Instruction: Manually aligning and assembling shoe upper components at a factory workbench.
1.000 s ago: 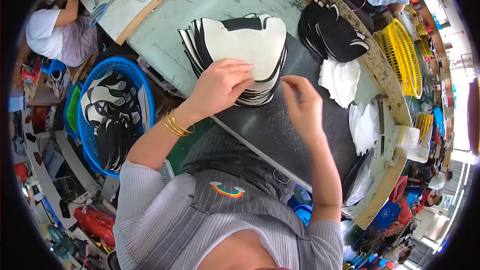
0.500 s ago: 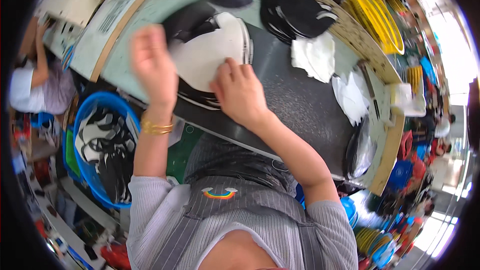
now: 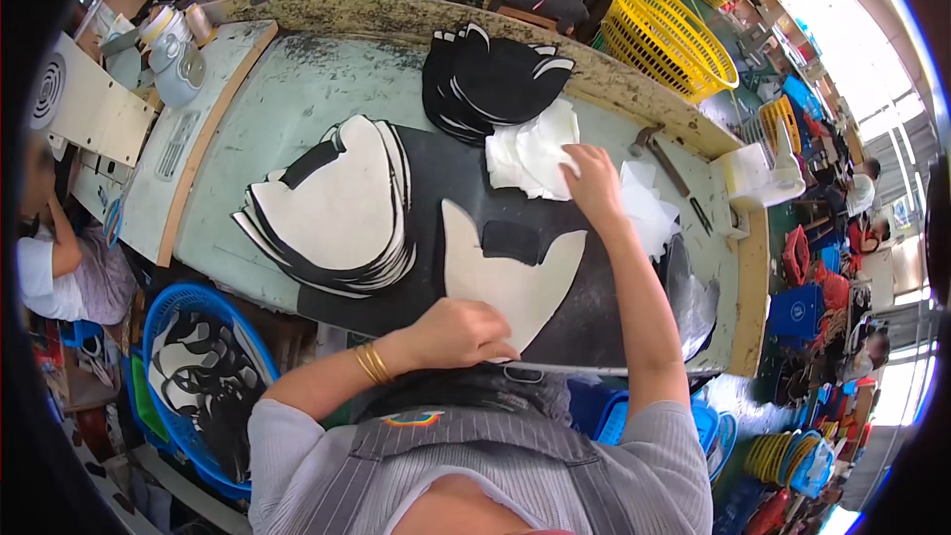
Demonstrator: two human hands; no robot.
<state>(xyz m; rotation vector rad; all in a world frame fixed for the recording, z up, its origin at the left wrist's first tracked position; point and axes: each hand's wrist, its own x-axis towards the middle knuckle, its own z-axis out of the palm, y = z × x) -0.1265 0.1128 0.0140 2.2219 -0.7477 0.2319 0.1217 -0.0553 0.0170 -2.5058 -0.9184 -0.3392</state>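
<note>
In front of me a cream cut piece with two points and a dark notch patch lies flat on the black mat. The curled fingers of my left hand close at its near edge. My right hand reaches up to a pile of thin white sheets, its fingertips pinched on the pile's right edge. To the left rests a stack of cream pieces with black edges. Behind the white sheets sits a stack of black pieces.
More translucent white sheets, a hammer and a dark slim tool lie at the right. A wooden rim borders the table. A blue basket of cut pieces stands left; a yellow basket is beyond the table.
One cream piece now lies alone on the mat, right of its stack. My left hand has come down to its near edge; my right hand has moved right to the white sheets.
</note>
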